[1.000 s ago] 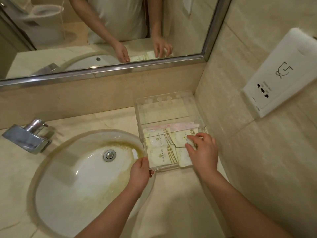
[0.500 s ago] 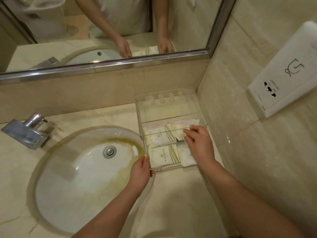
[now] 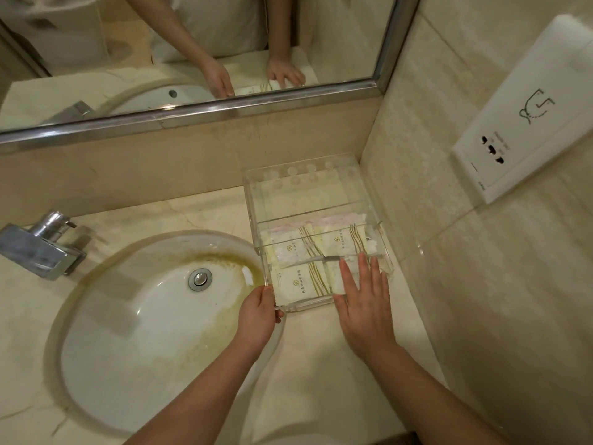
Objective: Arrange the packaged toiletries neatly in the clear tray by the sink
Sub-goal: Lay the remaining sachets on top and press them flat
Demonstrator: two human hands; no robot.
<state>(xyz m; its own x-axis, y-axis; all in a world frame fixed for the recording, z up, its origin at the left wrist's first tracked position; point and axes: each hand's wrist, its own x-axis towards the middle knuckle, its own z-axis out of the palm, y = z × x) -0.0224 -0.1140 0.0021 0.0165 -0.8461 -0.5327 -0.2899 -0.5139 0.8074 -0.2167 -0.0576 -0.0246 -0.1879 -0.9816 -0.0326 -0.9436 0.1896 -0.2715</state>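
Close to finished, to judge from how things lie.

Gripping the near left corner of the clear tray (image 3: 288, 200) with the left hand (image 3: 258, 311), fingers curled round the wall, probably to keep it from sliding on the surface (image 3: 321, 364). Resting the right hand (image 3: 364, 303) flat on the packets in the near right part of the tray, fingers straight and a little spread. Holding nothing there, only pressing or smoothing.

All packets in view already inside the tray, none in either hand:
- near left packet (image 3: 300, 284), just beyond the left thumb, flat and square to the wall
- far left packet (image 3: 288, 250), beyond that one, a little askew as it seems
- far right packet (image 3: 345, 240), just past the right fingertips
- pink-edged packet (image 3: 321, 220), farther back, mostly covered by the others
- at least one more under the right palm, too hidden to describe

Farthest part of the tray, well beyond both hands, apparently without packets, though hard to say through the clear walls. Sink (image 3: 144, 332) to the left of the left hand, just beside the tray.

Left to do, probably: squaring the askew packet with its neighbours, evening the overlaps, then letting go of the tray.
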